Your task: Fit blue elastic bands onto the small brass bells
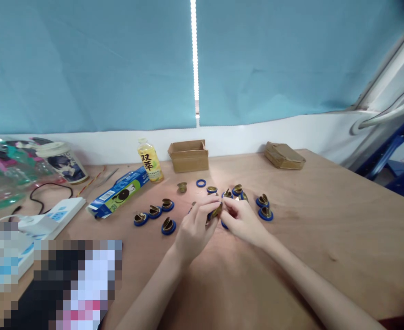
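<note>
My left hand (195, 227) is closed around a small round brass piece with a flap (217, 211), held just above the table; fingers hide most of it. Against its right side my right hand (241, 220) is pinched shut, and whatever lies between those fingertips is hidden. Several similar brass pieces seated in blue rings lie about both hands, among them one with a raised flap (168, 225) to the left and another (265, 212) to the right. Beyond the hands are a loose blue ring (201, 183) and a brass piece without a ring (182, 187).
Along the back of the wooden table (325, 229) stand a yellow drink bottle (150, 160), an open cardboard box (190, 161) and a flattened brown package (284, 156). A blue-green carton (119, 192), a white power strip (54, 220) and a printed cup (64, 162) occupy the left.
</note>
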Motion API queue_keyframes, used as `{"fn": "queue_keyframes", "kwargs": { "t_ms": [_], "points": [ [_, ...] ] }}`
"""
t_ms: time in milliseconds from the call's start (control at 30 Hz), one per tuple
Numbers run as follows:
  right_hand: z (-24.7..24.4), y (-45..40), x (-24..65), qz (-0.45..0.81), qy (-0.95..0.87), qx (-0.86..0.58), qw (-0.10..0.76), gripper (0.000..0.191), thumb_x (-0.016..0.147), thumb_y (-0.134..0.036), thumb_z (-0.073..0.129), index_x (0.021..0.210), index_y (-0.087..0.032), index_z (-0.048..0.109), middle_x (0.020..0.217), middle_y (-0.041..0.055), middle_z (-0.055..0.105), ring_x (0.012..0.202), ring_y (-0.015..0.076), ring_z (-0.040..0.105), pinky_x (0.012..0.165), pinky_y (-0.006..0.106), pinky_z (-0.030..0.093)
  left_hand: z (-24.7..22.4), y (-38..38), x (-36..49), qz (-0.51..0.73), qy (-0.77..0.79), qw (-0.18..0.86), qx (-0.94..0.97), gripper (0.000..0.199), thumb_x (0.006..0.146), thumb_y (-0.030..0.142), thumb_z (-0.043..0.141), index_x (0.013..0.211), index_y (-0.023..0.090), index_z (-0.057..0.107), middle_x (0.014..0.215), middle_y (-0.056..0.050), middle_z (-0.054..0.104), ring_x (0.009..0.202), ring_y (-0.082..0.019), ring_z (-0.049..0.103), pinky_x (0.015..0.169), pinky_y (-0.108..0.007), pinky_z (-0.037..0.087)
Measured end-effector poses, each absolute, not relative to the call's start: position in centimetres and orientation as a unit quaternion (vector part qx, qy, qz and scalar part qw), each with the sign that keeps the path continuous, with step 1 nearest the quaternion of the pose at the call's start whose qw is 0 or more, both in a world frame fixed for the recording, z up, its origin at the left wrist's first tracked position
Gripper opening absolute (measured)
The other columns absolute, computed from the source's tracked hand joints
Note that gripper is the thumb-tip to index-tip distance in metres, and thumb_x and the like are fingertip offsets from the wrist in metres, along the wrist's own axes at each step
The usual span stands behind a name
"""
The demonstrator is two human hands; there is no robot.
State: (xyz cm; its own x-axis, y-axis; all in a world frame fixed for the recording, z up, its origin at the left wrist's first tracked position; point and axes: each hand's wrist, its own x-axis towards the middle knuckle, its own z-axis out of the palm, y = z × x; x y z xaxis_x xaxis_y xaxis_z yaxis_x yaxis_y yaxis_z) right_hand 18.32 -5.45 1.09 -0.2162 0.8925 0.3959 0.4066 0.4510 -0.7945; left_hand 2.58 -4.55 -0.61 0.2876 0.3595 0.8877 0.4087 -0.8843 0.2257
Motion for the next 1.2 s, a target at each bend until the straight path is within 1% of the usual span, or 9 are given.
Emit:
{"fn": "queue_keyframes", "kwargs": {
  "t_ms": [267, 467, 567, 633, 733, 800, 900, 1067, 1200],
  "points": [
    [1.0, -5.0, 18.8, 0.228, -0.715, -0.488, 0.446, 0.038, 0.091, -0.031, 0.051, 0.059, -0.021, 0.032, 0.054, -0.0056, 0.034, 0.051, 0.0097, 0.034, 0.050, 0.025, 0.025, -0.3, -3.8, 2.2, -0.458, -0.306, 0.008, -0.834, 0.037, 0.090, 0.010, 0.055, 0.125, 0.021, 0.051, 0.120, -0.011, 0.062, 0.116, -0.022, 0.060, 0.099, -0.039, 0.053],
    [0.3, -4.1, 19.6, 0.185, -0.682, -0.532, 0.467, 0.042, 0.096, -0.037, 0.044, 0.060, -0.021, 0.029, 0.055, -0.0049, 0.032, 0.053, 0.0108, 0.035, 0.053, 0.027, 0.025, -0.2, -1.1, -0.9, -0.418, -0.459, 0.007, -0.784, 0.045, 0.086, 0.014, 0.060, 0.130, 0.016, 0.051, 0.123, -0.014, 0.055, 0.111, -0.026, 0.060, 0.096, -0.040, 0.051],
    [-0.1, -3.9, 19.7, 0.162, -0.689, -0.535, 0.461, 0.042, 0.096, -0.036, 0.045, 0.060, -0.021, 0.030, 0.054, -0.0053, 0.032, 0.052, 0.0105, 0.035, 0.052, 0.027, 0.024, -0.4, 0.2, -2.9, -0.341, -0.520, -0.013, -0.783, 0.048, 0.083, 0.020, 0.065, 0.128, 0.016, 0.051, 0.114, -0.013, 0.062, 0.108, -0.029, 0.061, 0.093, -0.043, 0.050],
    [-0.2, -4.0, 19.6, 0.145, -0.697, -0.538, 0.452, 0.041, 0.096, -0.034, 0.045, 0.060, -0.021, 0.031, 0.054, -0.0055, 0.033, 0.051, 0.0104, 0.037, 0.053, 0.027, 0.025, -0.5, 0.7, -3.8, -0.314, -0.550, -0.038, -0.773, 0.047, 0.079, 0.026, 0.071, 0.121, 0.016, 0.053, 0.112, -0.013, 0.066, 0.106, -0.030, 0.063, 0.090, -0.041, 0.050],
    [-0.4, -4.0, 19.6, 0.130, -0.708, -0.543, 0.433, 0.040, 0.096, -0.033, 0.045, 0.060, -0.021, 0.032, 0.054, -0.0054, 0.035, 0.052, 0.0106, 0.039, 0.054, 0.027, 0.025, -0.5, 0.9, -4.3, -0.260, -0.583, -0.068, -0.766, 0.035, 0.078, 0.036, 0.073, 0.103, 0.017, 0.056, 0.097, -0.010, 0.070, 0.092, -0.028, 0.067, 0.078, -0.035, 0.049],
    [-0.5, -4.0, 19.7, 0.127, -0.718, -0.542, 0.418, 0.038, 0.096, -0.033, 0.044, 0.061, -0.021, 0.033, 0.053, -0.0053, 0.037, 0.052, 0.0109, 0.040, 0.054, 0.027, 0.025, -0.3, 0.6, -4.2, -0.215, -0.596, -0.067, -0.771, 0.031, 0.080, 0.043, 0.069, 0.094, 0.018, 0.057, 0.090, -0.009, 0.071, 0.085, -0.027, 0.067, 0.072, -0.033, 0.047],
    [-0.6, -3.9, 19.8, 0.122, -0.728, -0.548, 0.392, 0.037, 0.095, -0.032, 0.045, 0.062, -0.021, 0.035, 0.053, -0.0049, 0.040, 0.051, 0.0112, 0.040, 0.053, 0.027, 0.025, 0.0, 0.2, -3.9, -0.142, -0.621, -0.023, -0.770, 0.036, 0.085, 0.055, 0.057, 0.084, 0.019, 0.059, 0.087, -0.011, 0.071, 0.083, -0.030, 0.067, 0.066, -0.033, 0.042],
    [-0.7, -3.7, 20.0, 0.094, -0.730, -0.567, 0.370, 0.034, 0.094, -0.031, 0.045, 0.063, -0.021, 0.038, 0.053, -0.0039, 0.043, 0.052, 0.0122, 0.043, 0.054, 0.027, 0.025, 0.2, -0.1, -3.9, -0.065, -0.623, 0.047, -0.778, 0.048, 0.090, 0.060, 0.044, 0.075, 0.018, 0.061, 0.081, -0.013, 0.072, 0.086, -0.032, 0.067, 0.074, -0.037, 0.039],
    [-0.6, -3.8, 19.9, 0.083, -0.732, -0.576, 0.352, 0.032, 0.094, -0.030, 0.044, 0.064, -0.021, 0.039, 0.054, -0.0031, 0.045, 0.051, 0.0130, 0.046, 0.055, 0.026, 0.027, -0.1, -0.1, -4.1, -0.041, -0.617, 0.059, -0.784, 0.041, 0.087, 0.057, 0.051, 0.082, 0.018, 0.065, 0.091, -0.014, 0.073, 0.096, -0.033, 0.064, 0.081, -0.038, 0.037]
  ]
}}
